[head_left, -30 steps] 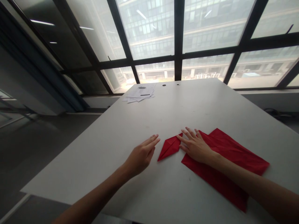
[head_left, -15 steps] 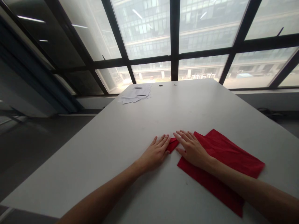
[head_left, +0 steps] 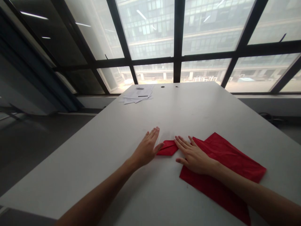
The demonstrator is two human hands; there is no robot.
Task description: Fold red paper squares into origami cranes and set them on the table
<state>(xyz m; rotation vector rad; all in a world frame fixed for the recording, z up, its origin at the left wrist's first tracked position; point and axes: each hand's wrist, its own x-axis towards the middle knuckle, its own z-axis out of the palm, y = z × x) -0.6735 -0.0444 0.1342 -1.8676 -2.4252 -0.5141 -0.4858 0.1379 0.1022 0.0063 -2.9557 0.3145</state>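
Small folded red piece with pointed, angular edges (head_left: 168, 149) lies flat on the white desk (head_left: 105, 150), between the two hands, toward the near side; paper or cloth, can't tell. Left hand (head_left: 145, 149): fingers straight and held together, thumb spread wide, nothing gripped. Thumb is at the piece's left end and covers part of it; can't tell if it presses. Right hand (head_left: 194, 155): flat, palm down, thumb spread off the fingers, nothing gripped. Its fingertips meet the right end of the folded piece, palm over the left part of the larger creased red sheet (head_left: 237, 157). Folded piece and sheet sit near each other, a strip of white desk between them. Sheet shows two offset corners along its far edge, so maybe a fold or overlapping layers, can't tell which; right forearm crosses it, near corner runs to the bottom of view. Room: wide white surface left of the left hand out to the slanting left edge, and a long stretch ahead to the far edge. Far left corner carries loose white papers (head_left: 131, 99) with a small pale object (head_left: 140, 88) on top, well apart from both hands. Round dark hole (head_left: 162, 87) by the far edge. Beyond that, dark-framed windows (head_left: 152, 34); blue curtain (head_left: 50, 75) at left.
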